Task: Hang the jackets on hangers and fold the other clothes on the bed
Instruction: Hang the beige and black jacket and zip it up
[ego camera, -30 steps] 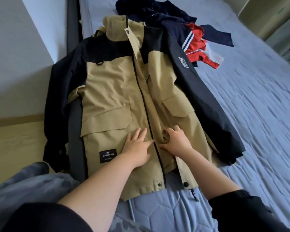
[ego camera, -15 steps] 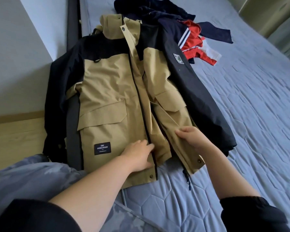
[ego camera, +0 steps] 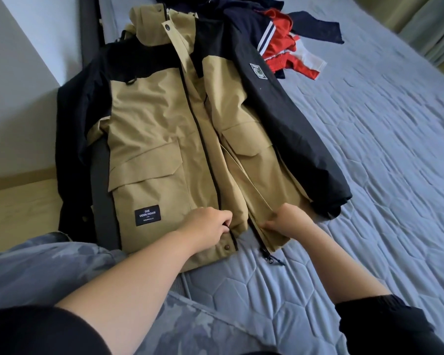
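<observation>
Our left hand [ego camera: 208, 224] has its fingers curled round the front edge of the tan and black jacket [ego camera: 159, 129] just above the hem, beside the dark zipper line. Our right hand [ego camera: 291, 221] pinches the edge of the opposite front panel at about the same height. A narrow gap stays open between the two edges. A second ago both hands lay close together higher up on the closed front. Then the right hand peeled its panel outward, and now both have slid down toward the hem, each holding its own side. We read this as either lining up the zipper ends or opening the front, and we cannot tell which. The zipper pull [ego camera: 270, 259] hangs loose just below the right-hand edge. The jacket lies front up along the left side of the bed [ego camera: 382, 175], with its hood at the far end and one black sleeve trailing off the mattress edge. Beyond the hood sits the pile of navy and red clothes [ego camera: 277, 44], not yet folded. No hanger shows anywhere, so the hanging step seems to be early on.
</observation>
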`<action>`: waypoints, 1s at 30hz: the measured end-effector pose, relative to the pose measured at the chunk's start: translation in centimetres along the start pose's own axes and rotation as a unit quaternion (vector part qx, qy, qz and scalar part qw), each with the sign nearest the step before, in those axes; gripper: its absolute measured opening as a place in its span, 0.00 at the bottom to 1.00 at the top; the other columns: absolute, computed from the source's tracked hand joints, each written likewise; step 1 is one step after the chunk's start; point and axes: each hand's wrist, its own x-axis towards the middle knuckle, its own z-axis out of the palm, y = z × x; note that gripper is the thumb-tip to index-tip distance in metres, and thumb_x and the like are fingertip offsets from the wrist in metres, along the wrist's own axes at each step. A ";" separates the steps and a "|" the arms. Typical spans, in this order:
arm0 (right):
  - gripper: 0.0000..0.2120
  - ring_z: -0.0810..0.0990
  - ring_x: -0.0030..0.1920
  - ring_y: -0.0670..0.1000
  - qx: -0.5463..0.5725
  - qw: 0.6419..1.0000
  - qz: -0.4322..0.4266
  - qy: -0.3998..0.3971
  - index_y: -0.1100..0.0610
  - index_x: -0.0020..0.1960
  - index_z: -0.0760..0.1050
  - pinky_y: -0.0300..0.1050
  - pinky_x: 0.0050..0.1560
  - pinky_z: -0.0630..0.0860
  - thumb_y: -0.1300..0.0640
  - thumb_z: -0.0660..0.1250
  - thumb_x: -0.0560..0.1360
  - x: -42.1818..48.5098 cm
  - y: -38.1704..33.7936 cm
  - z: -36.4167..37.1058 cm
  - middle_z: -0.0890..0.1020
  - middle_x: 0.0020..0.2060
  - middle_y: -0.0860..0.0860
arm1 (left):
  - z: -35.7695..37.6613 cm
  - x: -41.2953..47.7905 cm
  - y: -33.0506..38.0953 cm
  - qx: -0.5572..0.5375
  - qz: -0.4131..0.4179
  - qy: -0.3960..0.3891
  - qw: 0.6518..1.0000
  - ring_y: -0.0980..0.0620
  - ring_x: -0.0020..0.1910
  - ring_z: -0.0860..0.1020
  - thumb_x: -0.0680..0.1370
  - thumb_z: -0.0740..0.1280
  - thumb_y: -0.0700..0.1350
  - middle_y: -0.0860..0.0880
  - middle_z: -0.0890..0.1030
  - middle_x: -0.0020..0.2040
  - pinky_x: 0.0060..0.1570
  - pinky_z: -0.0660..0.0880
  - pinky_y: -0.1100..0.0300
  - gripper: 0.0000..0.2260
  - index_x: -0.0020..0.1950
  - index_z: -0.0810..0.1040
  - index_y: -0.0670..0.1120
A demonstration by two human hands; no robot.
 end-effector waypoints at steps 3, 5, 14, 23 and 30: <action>0.34 0.78 0.22 0.50 0.032 0.990 0.066 -0.119 0.60 0.28 0.75 0.40 0.29 0.73 0.29 0.59 0.72 -1.4 1.2 1.0 0.81 0.23 0.53 | 0.7 0.2 1.7 -0.089 -0.043 0.053 0.994 0.45 0.39 0.74 0.78 0.63 0.47 0.51 0.74 0.35 0.34 0.64 0.56 0.04 0.44 0.71 0.51; 0.32 0.78 0.21 0.52 0.153 0.966 0.110 -0.175 0.62 0.34 0.76 0.38 0.24 0.73 0.32 0.63 0.72 -2.2 2.0 2.0 0.82 0.25 0.57 | 1.2 0.2 2.6 -0.115 -0.073 0.042 0.990 0.45 0.39 0.75 0.78 0.63 0.44 0.51 0.75 0.36 0.36 0.70 0.54 0.04 0.45 0.69 0.50; 0.15 0.66 0.21 0.47 0.554 0.815 0.128 -0.114 0.59 0.34 0.72 0.38 0.21 0.61 0.56 0.79 0.66 -3.9 2.6 5.4 0.71 0.22 0.52 | 0.8 -1.9 4.0 -0.412 -0.386 -0.365 0.740 0.39 0.56 0.80 0.82 0.51 0.59 0.31 0.75 0.61 0.18 0.71 0.65 0.32 0.64 0.69 0.29; 0.10 0.62 0.22 0.45 0.740 0.635 0.009 -0.222 0.61 0.42 0.73 0.35 0.21 0.60 0.55 0.70 0.68 -5.0 0.8 2.7 0.72 0.27 0.53 | 2.3 -1.2 6.0 -0.728 -0.438 0.104 0.517 0.49 0.40 0.75 0.79 0.62 0.34 0.45 0.76 0.41 0.47 0.72 0.55 0.05 0.45 0.75 0.41; 0.09 0.62 0.21 0.44 0.745 0.635 -0.068 -0.192 0.62 0.38 0.76 0.34 0.21 0.59 0.56 0.65 0.71 -5.7 0.7 -1.1 0.70 0.25 0.51 | -0.9 -2.5 7.0 -0.783 -0.356 0.067 0.506 0.50 0.31 0.83 0.78 0.68 0.43 0.44 0.83 0.32 0.28 0.78 0.60 0.07 0.45 0.74 0.40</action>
